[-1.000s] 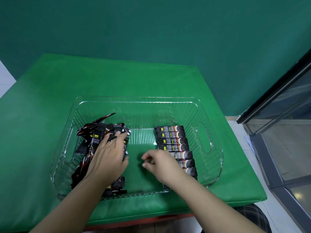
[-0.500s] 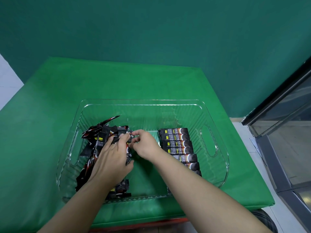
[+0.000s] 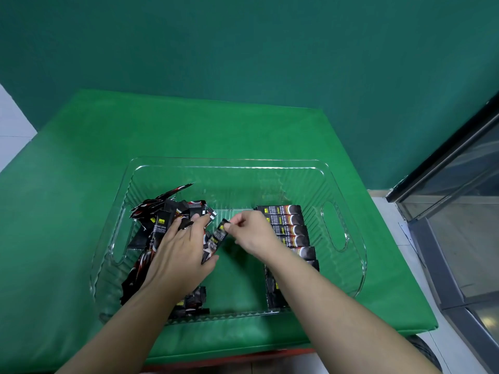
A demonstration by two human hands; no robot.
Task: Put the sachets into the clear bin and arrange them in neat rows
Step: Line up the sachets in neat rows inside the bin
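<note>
A clear plastic bin [image 3: 226,164] with cut-out handles sits on the green table. Its left half holds a loose heap of black sachets [image 3: 159,214]. On the right, several sachets lie stacked in a neat row [image 3: 290,220], partly hidden by my right forearm. My left hand [image 3: 181,255] lies on the heap, fingers spread over it. My right hand [image 3: 251,233] pinches the top end of one black sachet [image 3: 214,242], which hangs tilted between the two hands over the bin's bare middle.
The green padded table [image 3: 81,184] extends left of and behind the bin. A dark green wall stands behind it. A glass door with a dark frame [image 3: 453,211] is at the right, over a pale floor.
My right hand went from the bin's middle to the heap, pinched one sachet and has now pulled it a little rightward. My left hand stayed on the heap.
</note>
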